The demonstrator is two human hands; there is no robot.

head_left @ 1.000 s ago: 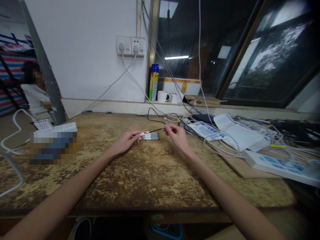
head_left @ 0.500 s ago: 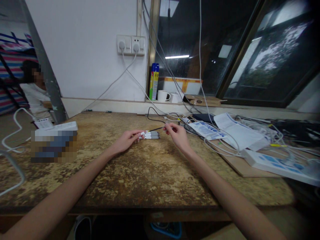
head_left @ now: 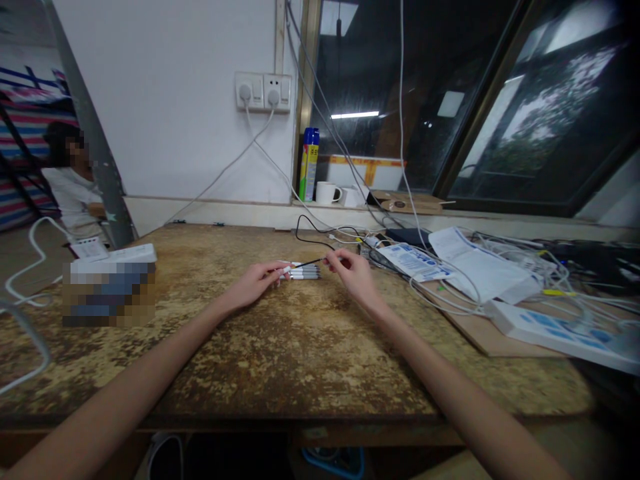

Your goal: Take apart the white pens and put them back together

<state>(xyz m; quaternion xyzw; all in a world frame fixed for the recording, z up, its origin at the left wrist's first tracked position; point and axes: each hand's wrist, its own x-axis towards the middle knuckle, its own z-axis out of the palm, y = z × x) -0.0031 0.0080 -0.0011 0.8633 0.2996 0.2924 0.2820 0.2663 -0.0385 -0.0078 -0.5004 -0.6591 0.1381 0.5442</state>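
Over the table, my left hand (head_left: pixel 256 280) pinches a small white tube-like piece (head_left: pixel 287 269), perhaps a pen barrel. My right hand (head_left: pixel 350 270) has thumb and fingertips closed on the far end of a thin dark rod (head_left: pixel 309 263) that looks like a pen refill. The rod runs between both hands, its left end at or in the white piece; I cannot tell which. Just beneath it, several white and grey pens (head_left: pixel 307 273) lie side by side on the table, partly covered by my left fingers.
The worn wooden table (head_left: pixel 280 347) carries a white power strip (head_left: pixel 555 333), papers (head_left: pixel 475 263) and tangled cables at right. Another power strip (head_left: pixel 125 255) lies at left beside a blurred patch. A spray can (head_left: pixel 309 167) and a mug (head_left: pixel 327 193) stand on the sill. A person (head_left: pixel 75 180) sits at far left.
My right hand has come slightly left and down, closer to my left hand, with the dark rod still in it. The pens have stayed in place.
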